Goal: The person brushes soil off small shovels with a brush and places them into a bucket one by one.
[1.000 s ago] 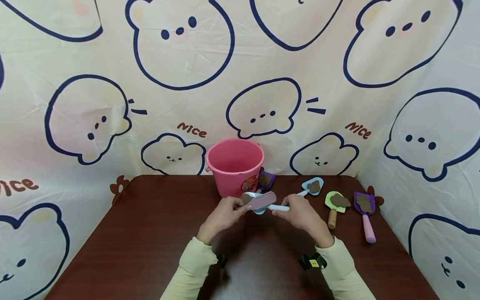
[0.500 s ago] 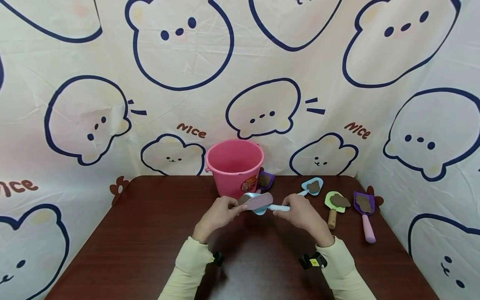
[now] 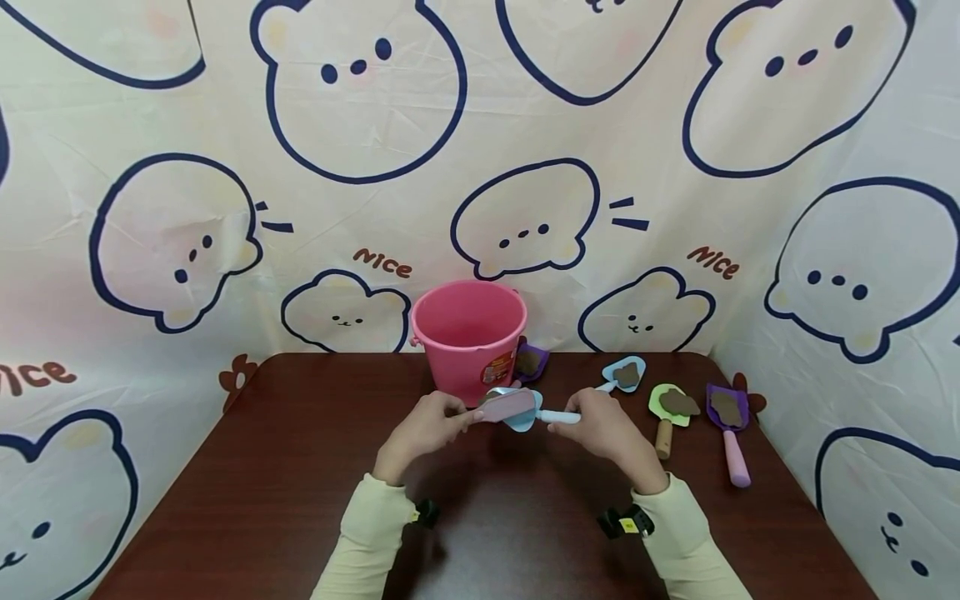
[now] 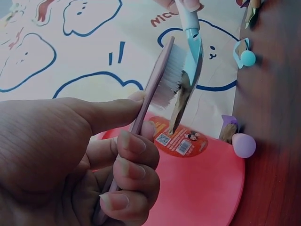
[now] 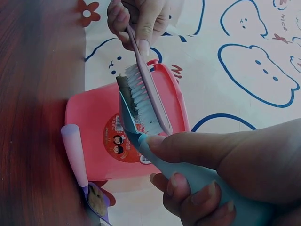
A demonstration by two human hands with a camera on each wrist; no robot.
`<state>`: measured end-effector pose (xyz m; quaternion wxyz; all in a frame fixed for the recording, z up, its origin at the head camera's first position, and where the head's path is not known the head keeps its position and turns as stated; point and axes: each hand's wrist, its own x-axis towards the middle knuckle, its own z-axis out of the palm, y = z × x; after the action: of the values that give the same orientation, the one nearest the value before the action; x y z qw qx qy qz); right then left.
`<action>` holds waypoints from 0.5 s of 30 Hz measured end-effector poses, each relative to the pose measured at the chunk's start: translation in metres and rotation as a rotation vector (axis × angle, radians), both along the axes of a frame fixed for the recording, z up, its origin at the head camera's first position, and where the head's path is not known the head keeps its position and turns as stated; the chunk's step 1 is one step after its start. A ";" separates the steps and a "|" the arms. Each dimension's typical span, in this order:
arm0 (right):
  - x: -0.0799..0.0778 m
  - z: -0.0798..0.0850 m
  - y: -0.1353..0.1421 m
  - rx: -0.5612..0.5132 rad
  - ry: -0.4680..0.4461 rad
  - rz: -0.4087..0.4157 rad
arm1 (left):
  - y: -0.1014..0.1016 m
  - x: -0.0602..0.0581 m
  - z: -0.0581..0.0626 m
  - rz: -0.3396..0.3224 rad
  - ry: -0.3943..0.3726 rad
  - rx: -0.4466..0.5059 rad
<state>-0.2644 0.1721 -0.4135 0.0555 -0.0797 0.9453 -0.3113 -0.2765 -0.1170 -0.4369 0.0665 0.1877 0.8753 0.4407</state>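
My left hand [image 3: 427, 429] grips a mauve brush [image 3: 506, 405] by its handle, thumb pressed along the back, as the left wrist view shows. Its white bristles [image 4: 170, 75] lie against a brown, mud-like layer [image 4: 181, 106] on a light blue toy shovel. My right hand [image 3: 600, 425] holds that blue shovel [image 3: 521, 422] by its pale handle, fingers wrapped round it and thumb near the neck [image 5: 143, 140]. Both tools are held in front of the pink bucket [image 3: 470, 333]. Seen from the right wrist, the bristles point down into the blade.
Beside the bucket lies a purple shovel [image 3: 531, 361] with brown stuff on it. Farther right on the dark wood table [image 3: 300, 483] are another blue shovel [image 3: 624, 372], a green shovel [image 3: 667, 408] and a purple shovel [image 3: 727, 408], each with brown material. A patterned cloth [image 3: 345, 225] stands behind.
My left hand has drawn the brush a little to the left across the blue shovel, uncovering more of its blade. My right hand and the shovel have stayed nearly still.
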 end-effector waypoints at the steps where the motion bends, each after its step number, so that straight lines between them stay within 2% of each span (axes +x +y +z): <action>1: 0.000 0.000 0.000 0.002 0.001 0.002 | -0.001 0.000 0.001 0.002 -0.005 -0.004; 15: 0.002 0.002 0.003 0.016 0.006 -0.008 | -0.016 0.000 0.007 0.053 -0.012 -0.034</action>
<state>-0.2623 0.1746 -0.4119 0.0520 -0.0763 0.9483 -0.3035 -0.2769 -0.1332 -0.4300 0.0633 0.1607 0.8870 0.4283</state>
